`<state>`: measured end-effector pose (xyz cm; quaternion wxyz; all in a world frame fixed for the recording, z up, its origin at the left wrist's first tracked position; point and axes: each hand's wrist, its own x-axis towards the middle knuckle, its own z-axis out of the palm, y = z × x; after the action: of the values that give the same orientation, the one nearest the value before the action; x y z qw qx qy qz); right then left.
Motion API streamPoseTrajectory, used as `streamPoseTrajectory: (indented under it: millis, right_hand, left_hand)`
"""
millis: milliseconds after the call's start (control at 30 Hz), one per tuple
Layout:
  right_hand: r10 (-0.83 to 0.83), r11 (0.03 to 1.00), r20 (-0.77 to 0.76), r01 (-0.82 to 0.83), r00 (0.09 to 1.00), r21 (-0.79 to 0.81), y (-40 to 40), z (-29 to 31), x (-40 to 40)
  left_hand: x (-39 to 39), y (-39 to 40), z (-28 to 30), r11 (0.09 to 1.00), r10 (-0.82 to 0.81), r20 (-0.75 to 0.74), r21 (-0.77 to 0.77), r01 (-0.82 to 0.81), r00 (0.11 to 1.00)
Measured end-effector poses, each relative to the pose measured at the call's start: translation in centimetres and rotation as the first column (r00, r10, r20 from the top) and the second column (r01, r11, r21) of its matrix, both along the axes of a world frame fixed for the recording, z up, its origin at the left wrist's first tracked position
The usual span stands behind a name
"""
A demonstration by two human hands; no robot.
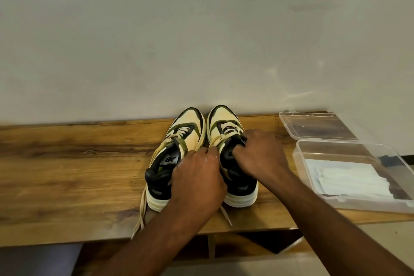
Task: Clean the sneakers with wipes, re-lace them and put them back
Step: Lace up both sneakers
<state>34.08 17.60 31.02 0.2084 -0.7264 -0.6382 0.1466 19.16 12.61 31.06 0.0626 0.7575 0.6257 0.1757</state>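
Two cream, olive and black sneakers stand side by side on the wooden table (67,163), toes toward the wall. The left sneaker (179,139) has loose cream laces (141,210) trailing over the table's front edge. My left hand (199,179) lies between the two shoes, its fingertips pinching a lace at the inner side of the right sneaker (224,123). My right hand (259,152) grips the right sneaker's tongue, fingers curled into the opening. A lace end (226,215) pokes out behind the right shoe's heel.
A clear plastic box (356,148) with its lid (313,126) flipped open stands at the right end of the table and holds white wipes (349,177). A pale wall rises directly behind the shoes. Floor shows beyond the table's front edge.
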Motion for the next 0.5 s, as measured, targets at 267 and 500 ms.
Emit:
streamPoseTrajectory:
  millis: [267, 500]
  right_hand:
    - [0.056, 0.998, -0.051, -0.055, 0.997, 0.033, 0.6, -0.6, -3.1]
    - [0.095, 0.995, -0.05, -0.094, 0.994, 0.022, 0.4, -0.6, -3.5]
  left_hand:
    - [-2.2, -0.2, 0.6, 0.998, 0.048, -0.008, -0.042, -0.048, 0.999]
    - [-3.9, 1.1, 0.6, 0.996, 0.086, 0.057, -0.035, -0.084, 0.995]
